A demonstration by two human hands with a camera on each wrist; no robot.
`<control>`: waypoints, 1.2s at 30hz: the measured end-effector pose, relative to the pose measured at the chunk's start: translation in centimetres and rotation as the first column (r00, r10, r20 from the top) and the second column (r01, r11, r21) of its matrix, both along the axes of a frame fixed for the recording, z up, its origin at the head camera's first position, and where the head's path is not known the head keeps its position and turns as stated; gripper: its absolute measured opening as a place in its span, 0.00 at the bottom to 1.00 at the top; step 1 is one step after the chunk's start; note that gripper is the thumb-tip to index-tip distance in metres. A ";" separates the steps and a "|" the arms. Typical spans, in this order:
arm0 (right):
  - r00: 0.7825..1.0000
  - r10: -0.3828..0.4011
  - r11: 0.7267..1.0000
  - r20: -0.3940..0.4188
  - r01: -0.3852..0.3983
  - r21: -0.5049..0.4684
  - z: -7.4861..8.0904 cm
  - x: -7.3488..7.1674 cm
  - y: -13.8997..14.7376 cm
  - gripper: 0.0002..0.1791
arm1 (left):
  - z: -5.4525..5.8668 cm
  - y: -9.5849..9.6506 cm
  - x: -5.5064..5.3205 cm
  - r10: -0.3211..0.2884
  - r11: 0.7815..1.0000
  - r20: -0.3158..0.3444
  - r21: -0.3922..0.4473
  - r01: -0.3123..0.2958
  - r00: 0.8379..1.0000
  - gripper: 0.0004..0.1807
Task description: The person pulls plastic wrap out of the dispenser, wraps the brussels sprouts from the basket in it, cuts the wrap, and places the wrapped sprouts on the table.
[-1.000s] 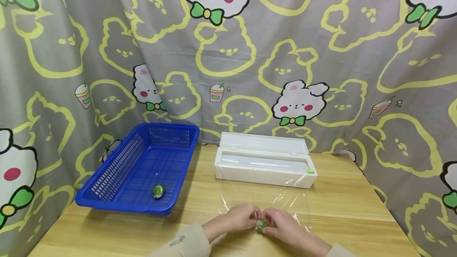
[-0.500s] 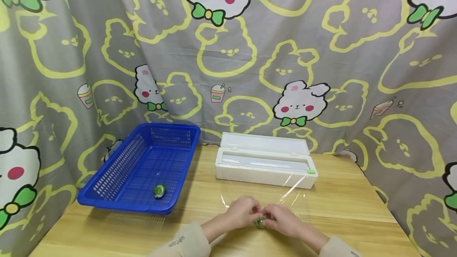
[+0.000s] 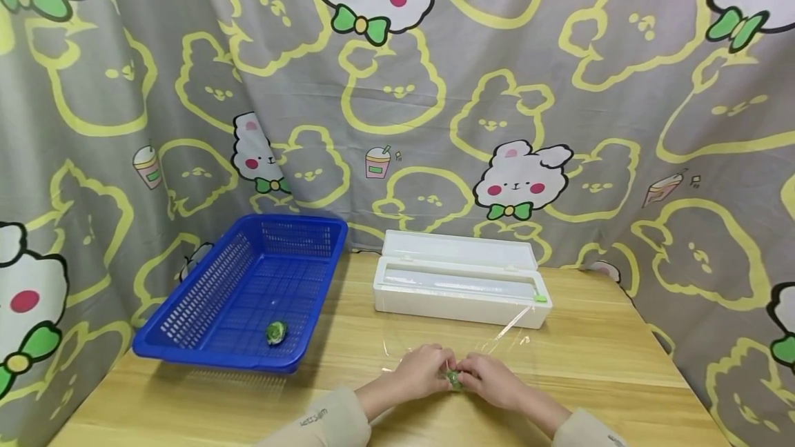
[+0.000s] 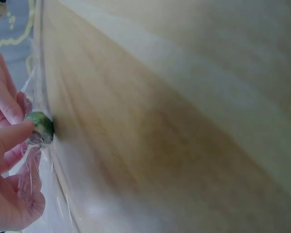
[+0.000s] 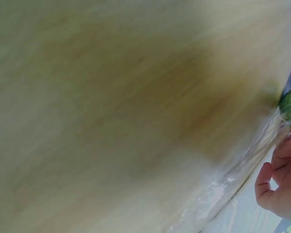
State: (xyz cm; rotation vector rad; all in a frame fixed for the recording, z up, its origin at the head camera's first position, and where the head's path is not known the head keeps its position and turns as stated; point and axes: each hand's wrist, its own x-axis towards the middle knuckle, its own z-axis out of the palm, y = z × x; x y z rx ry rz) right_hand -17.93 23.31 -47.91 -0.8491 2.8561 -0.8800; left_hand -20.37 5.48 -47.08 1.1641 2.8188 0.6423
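Observation:
A small green Brussels sprout (image 3: 454, 381) sits between both hands near the front of the table, with clear cling film (image 4: 26, 187) bunched around it. My left hand (image 3: 424, 370) pinches it from the left; in the left wrist view one finger presses on its green side. From the other side, my right hand (image 3: 492, 379) pinches the film and sprout, its fingers bent. Film stretches from the hands back to a white cling film box (image 3: 459, 305). In the right wrist view the sprout is cut off by the frame edge, above the right hand (image 5: 281, 184).
To the left stands a blue plastic basket (image 3: 236, 363) with another Brussels sprout (image 3: 276, 332) in its near end. The cling film box has its lid (image 3: 459, 250) raised, a roll inside and a green tab (image 3: 540, 299). A patterned curtain (image 3: 404, 109) hangs behind the wooden table (image 3: 621, 364).
Both hands have moved slightly away from the body toward the box, carrying the sprout along. The film between them and the box looks less taut, with fewer bright creases. Basket and box stay put.

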 end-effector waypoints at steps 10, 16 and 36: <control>0.976 -0.142 0.990 -0.166 0.138 -0.033 0.4 0.3 -0.5 0.17 | 0.1 -0.1 -0.7 0.006 1.000 0.103 0.001 -0.006 0.995 0.11; 0.976 -0.124 0.992 -0.180 0.115 -0.059 -0.1 0.5 -0.6 0.16 | -0.3 -0.2 -1.4 0.016 1.000 0.133 0.019 -0.019 0.991 0.08; 0.980 -0.150 0.988 -0.134 0.154 0.015 -0.5 -1.2 -1.0 0.09 | -0.5 -0.4 -2.3 0.046 0.999 0.013 0.007 -0.047 0.999 0.09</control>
